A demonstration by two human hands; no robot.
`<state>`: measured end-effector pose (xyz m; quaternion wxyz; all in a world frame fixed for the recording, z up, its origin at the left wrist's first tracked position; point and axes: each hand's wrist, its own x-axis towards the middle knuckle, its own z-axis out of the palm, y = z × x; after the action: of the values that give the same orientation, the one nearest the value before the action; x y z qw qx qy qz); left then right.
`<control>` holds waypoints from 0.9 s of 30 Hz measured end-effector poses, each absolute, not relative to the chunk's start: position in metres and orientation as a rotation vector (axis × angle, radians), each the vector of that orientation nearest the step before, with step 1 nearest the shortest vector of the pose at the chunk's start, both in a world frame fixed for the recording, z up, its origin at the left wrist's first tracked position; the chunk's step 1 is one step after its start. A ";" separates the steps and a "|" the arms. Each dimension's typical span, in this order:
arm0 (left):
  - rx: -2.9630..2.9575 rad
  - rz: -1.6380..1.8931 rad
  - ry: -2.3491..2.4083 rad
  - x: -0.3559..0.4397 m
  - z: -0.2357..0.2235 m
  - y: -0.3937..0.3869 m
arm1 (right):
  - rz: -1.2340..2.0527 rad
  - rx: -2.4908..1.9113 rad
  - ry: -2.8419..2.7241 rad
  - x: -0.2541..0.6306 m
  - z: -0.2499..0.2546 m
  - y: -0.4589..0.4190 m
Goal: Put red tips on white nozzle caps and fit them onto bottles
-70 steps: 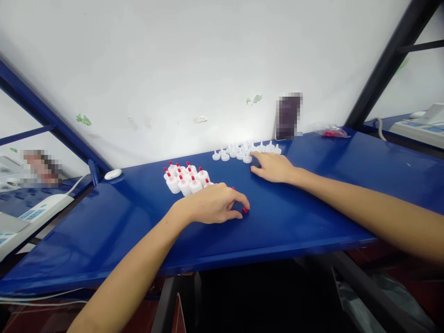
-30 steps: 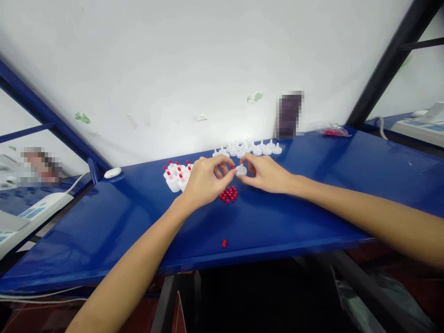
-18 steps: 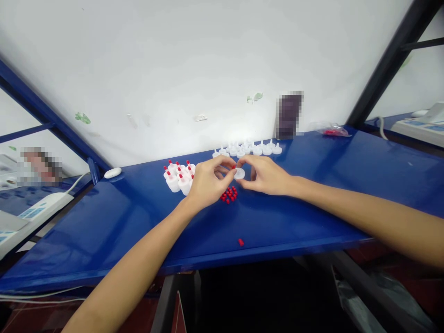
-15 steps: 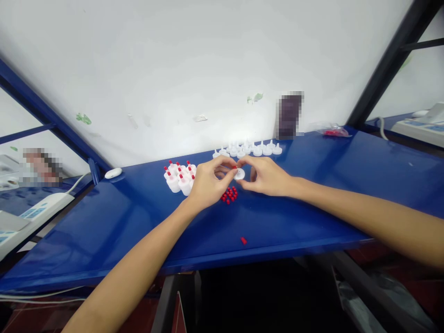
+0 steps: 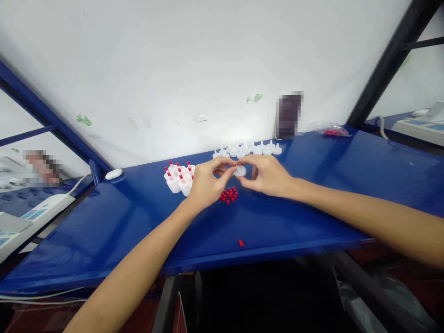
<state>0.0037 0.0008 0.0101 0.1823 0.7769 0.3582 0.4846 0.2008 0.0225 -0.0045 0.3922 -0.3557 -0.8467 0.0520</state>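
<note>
Left hand [image 5: 210, 182] pinches a red tip [image 5: 235, 167], right hand [image 5: 266, 174] a white cap [image 5: 240, 171]. Open tabletop [image 5: 294, 219] surrounds a loose tip [image 5: 241, 243] near the front edge [image 5: 270, 252].

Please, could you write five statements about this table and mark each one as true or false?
1. The right hand holds a white cap. True.
2. All loose red tips lie in one pile. False: a stray tip lies apart from the pile, near the front edge of the table.
3. The plain caps stand near the wall. True.
4. The two hands are far apart. False: the left hand is close beside the right.
5. The red-tipped caps stand right of both hands. False: they are at the left.
</note>
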 end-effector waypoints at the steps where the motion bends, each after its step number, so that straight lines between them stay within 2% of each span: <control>1: 2.195 1.366 1.005 0.004 0.010 0.001 | 0.122 -0.883 -2.142 0.201 -0.005 0.023; 7: 2.213 1.372 0.983 0.005 0.010 0.002 | 0.110 -0.777 -2.097 0.201 -0.009 0.025; 12: 1.958 1.447 0.858 0.005 0.013 0.006 | 0.089 -0.656 -2.008 0.201 -0.009 0.021; 17: 1.724 1.207 0.688 0.007 0.004 0.008 | 0.066 -0.534 -1.967 0.199 -0.009 0.016; 20: 1.631 1.046 0.562 0.016 -0.006 0.007 | -0.062 -0.488 -1.990 0.198 -0.007 0.017; 23: 1.624 1.058 0.559 0.025 -0.012 0.003 | -0.206 -0.429 -2.013 0.197 -0.006 0.019; 27: 1.738 1.061 0.635 0.026 -0.008 -0.004 | -0.228 -0.397 -1.990 0.197 -0.005 0.019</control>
<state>0.0265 -0.0039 -0.0079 0.4833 0.7134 0.2605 0.4355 0.1970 0.0186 -0.0046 0.5226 -0.1656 -0.8309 -0.0950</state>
